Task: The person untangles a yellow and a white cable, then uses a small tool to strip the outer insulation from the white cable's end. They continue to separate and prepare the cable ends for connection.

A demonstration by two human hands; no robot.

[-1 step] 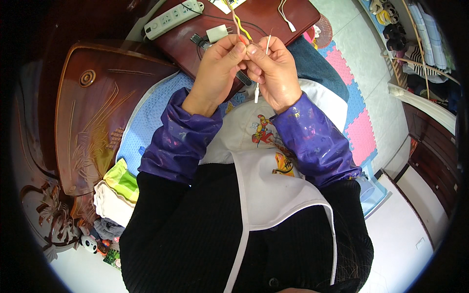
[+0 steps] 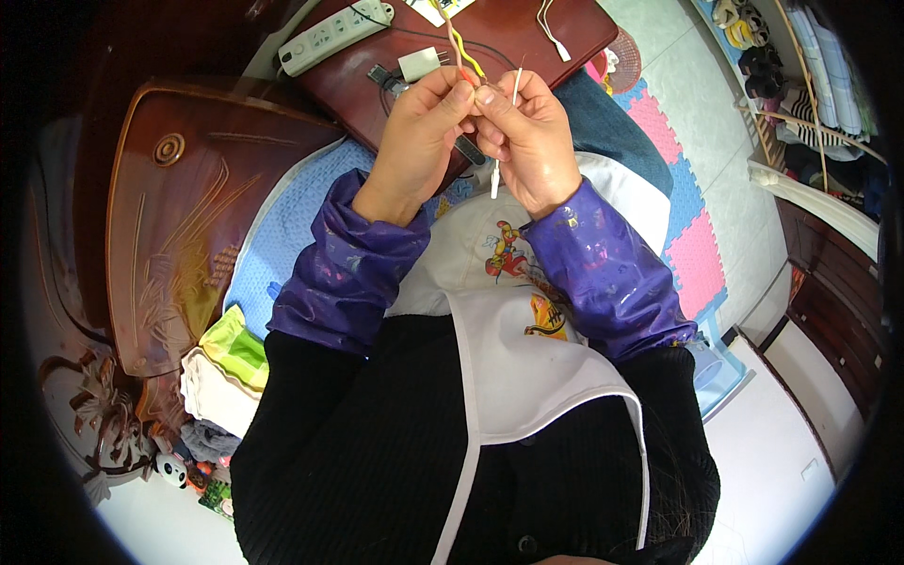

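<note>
**Wires pinched between both hands above brown table**

Wires (image 2: 468, 49), yellow and red twisted together, rose from the fingertips where the two hands met, over the near edge of the brown table (image 2: 527, 28). The left hand (image 2: 419, 137) was raised, wrist bent, thumb and forefinger clamped on the wire ends. The right hand (image 2: 529, 141) faced it, touching it at the fingertips, gripping the same ends and a thin white stick (image 2: 505, 132) that ran upright through its fingers. Both forearms wore purple sleeve covers (image 2: 603, 273). On the table lay a white power strip (image 2: 334, 36), long and rectangular, a small white plug (image 2: 419, 64) beside it, and a white cable (image 2: 551, 30) further right.
</note>
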